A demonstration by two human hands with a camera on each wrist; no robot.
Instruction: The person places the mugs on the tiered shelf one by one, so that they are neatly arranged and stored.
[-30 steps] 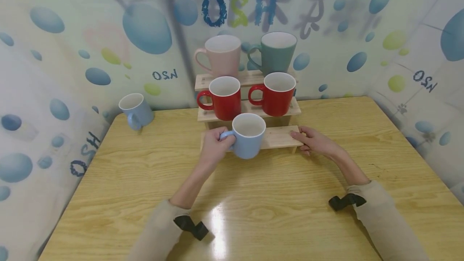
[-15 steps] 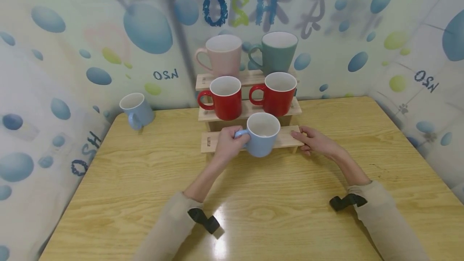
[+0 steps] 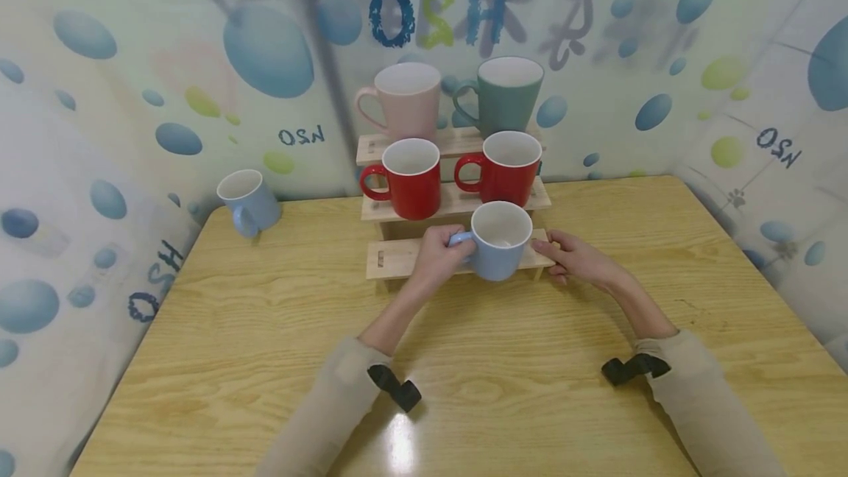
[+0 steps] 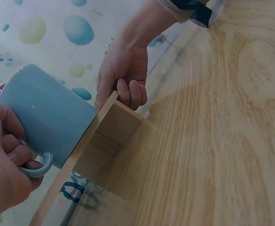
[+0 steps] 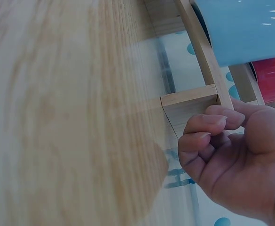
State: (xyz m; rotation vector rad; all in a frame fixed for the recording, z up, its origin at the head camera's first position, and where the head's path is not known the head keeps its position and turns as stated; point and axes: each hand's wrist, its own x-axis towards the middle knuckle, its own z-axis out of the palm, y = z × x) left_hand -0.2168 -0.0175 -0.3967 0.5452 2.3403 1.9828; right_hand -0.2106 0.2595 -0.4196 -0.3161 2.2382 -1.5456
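Note:
My left hand (image 3: 440, 256) grips the handle of a light blue mug (image 3: 500, 252), which is upright over the right part of the lowest board of a wooden tiered rack (image 3: 404, 260). In the left wrist view the base of the blue mug (image 4: 52, 113) is at the board; whether it fully rests there I cannot tell. My right hand (image 3: 578, 259) pinches the right end of that same board, thumb on top and fingers beneath. In the right wrist view the fingers of the right hand (image 5: 222, 141) curl at the board's end.
Two red mugs (image 3: 412, 181) stand on the middle tier. Above them on the top tier are a pink mug (image 3: 407, 103) and a green mug (image 3: 509, 98). A second light blue mug (image 3: 250, 203) stands at the table's back left corner. Patterned curtains surround the wooden table (image 3: 278, 330).
My left hand has carried the blue mug rightward along the lowest board, from its middle toward its right end. The right hand has stayed at the board's end.

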